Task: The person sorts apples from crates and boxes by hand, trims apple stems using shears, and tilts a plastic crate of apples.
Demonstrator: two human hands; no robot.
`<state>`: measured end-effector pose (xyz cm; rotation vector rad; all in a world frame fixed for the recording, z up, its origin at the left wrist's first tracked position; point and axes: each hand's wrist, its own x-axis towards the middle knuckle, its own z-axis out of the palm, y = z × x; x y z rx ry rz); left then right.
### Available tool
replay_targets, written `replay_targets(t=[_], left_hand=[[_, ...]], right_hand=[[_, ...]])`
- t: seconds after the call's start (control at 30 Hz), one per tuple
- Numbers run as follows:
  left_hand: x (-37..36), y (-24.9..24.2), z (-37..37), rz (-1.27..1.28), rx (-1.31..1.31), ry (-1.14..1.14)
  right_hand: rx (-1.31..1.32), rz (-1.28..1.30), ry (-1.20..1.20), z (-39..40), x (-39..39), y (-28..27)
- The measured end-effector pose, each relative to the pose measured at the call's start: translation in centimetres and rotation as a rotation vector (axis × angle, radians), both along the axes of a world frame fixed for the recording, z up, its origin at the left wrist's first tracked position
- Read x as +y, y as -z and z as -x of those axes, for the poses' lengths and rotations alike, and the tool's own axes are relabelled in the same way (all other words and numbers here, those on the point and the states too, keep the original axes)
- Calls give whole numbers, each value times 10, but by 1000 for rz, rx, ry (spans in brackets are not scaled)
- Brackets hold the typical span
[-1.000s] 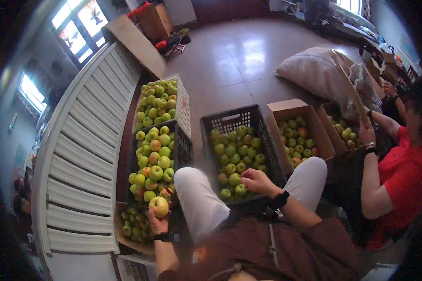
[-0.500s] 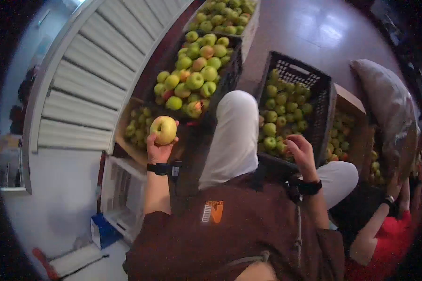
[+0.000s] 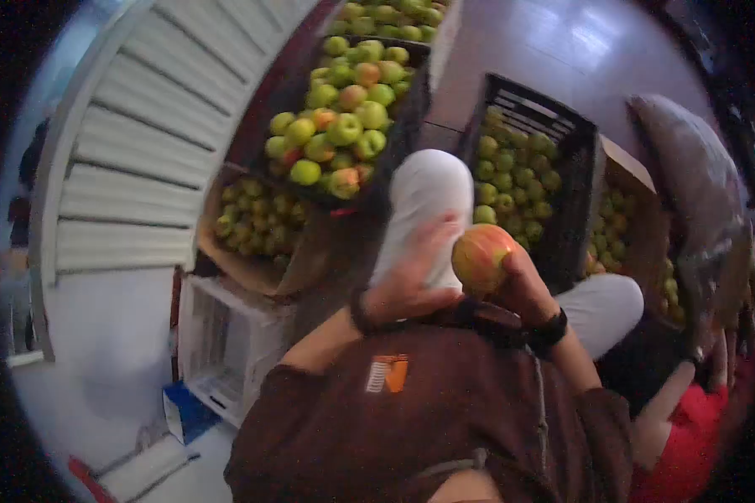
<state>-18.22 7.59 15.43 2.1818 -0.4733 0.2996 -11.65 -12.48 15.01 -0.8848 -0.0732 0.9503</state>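
A red and yellow apple (image 3: 481,256) is held in my right hand (image 3: 524,289), above the front end of the black crate (image 3: 591,180) of small green apples. My left hand (image 3: 415,272) is beside it over my left thigh, blurred, with its fingers apart and nothing in it. Beyond my left hand, a dark crate (image 3: 415,109) is heaped with larger green and reddish apples (image 3: 344,130). A cardboard box (image 3: 289,281) of green apples lies to the left of my knee.
A white plastic crate (image 3: 226,335) and a blue box (image 3: 191,412) are at the lower left. White slatted panels (image 3: 134,168) run along the left. At the right are another cardboard box (image 3: 650,214), a large sack (image 3: 688,159) and a co-worker's red sleeve (image 3: 688,427).
My left hand has moved right and no longer holds the yellow apple. My right hand has come up and left from the black crate and now holds a red and yellow apple.
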Motion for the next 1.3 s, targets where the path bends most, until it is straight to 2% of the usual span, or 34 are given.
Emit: replay_targets(t=[0.03,0.1,0.13,0.17,0.27,0.3,0.37,0.4,0.5,0.57,0.7,0.8,0.87,1.0,1.1,1.13,1.17,1.23,1.27,1.3], left_hand=[[10,10,10,243,132,-81],[29,51,31,990,191,-164],[36,41,37,710,267,-535],[52,66,39,692,243,-714],[73,102,39,624,369,-883],[75,107,34,610,387,-923],[80,114,18,613,333,-898],[82,117,12,614,313,-888],[92,118,3,534,434,-904],[97,122,-1,528,461,-905],[102,126,-4,453,529,-841],[99,133,-7,369,427,-851],[98,133,-7,367,455,-868],[102,138,-5,195,426,-848],[114,169,6,341,393,-869],[109,150,3,371,409,-858],[103,133,-1,406,426,-838],[102,140,0,423,365,-850],[102,143,1,439,339,-842],[101,139,0,393,351,-856]], right_hand=[[124,-17,56,1,-10,0],[286,-104,174,-6,-31,25],[268,-67,241,-13,-37,25],[248,-36,293,-22,-41,24],[213,294,395,-50,-47,24],[128,378,344,-59,-54,34],[-38,554,233,-77,-70,72],[47,588,296,-84,-70,88],[-192,1083,202,-105,-77,135],[-310,1208,136,-124,-90,191],[-608,1476,-113,-139,-83,216],[-528,1585,-253,-142,-65,228],[-446,1636,-345,-140,-60,247],[-443,1731,-356,-135,-59,250],[-534,1665,-408,-138,-65,267],[-592,1620,-402,-140,-71,273],[-561,1637,-316,-141,-65,272],[-148,1279,-94,-142,-60,257],[-115,1313,-140,-144,-59,244],[-279,1415,-275,-146,-66,251]])
